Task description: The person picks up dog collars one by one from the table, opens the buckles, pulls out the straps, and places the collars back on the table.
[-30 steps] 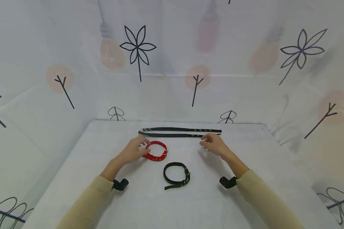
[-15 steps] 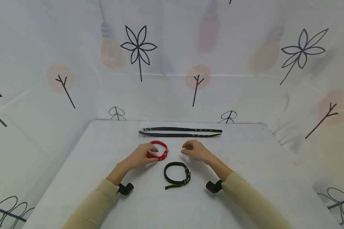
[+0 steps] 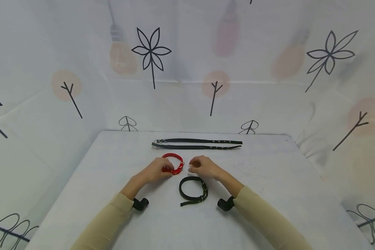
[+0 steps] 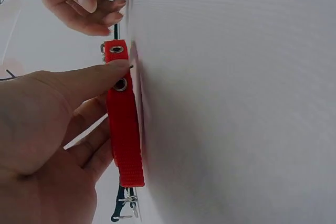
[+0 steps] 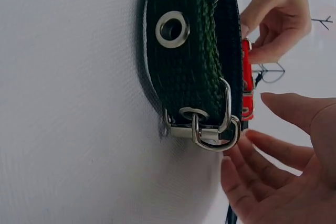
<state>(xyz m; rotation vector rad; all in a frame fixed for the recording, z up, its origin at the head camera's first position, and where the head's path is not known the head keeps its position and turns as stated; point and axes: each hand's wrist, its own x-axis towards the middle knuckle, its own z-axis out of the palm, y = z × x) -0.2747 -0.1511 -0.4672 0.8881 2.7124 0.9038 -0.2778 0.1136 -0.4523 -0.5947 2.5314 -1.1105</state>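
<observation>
Head: collar (image 3: 177,171) (red) in left grip (image 3: 157,169)

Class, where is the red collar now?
In the head view, the red collar is between the left hand, pinching it, and the right hand, just left of centre, beyond the dark green collar.

Green collar (image 5: 181,72) stood near on white tabletop (image 5: 79,98), 2 metal eyelets (image 5: 159,30) and buckle (image 5: 197,132) showing. Farther, left hand (image 5: 281,17) pinched red collar (image 5: 246,74); right hand (image 5: 294,192), thumb parted from fingers, hung right of it.
</observation>
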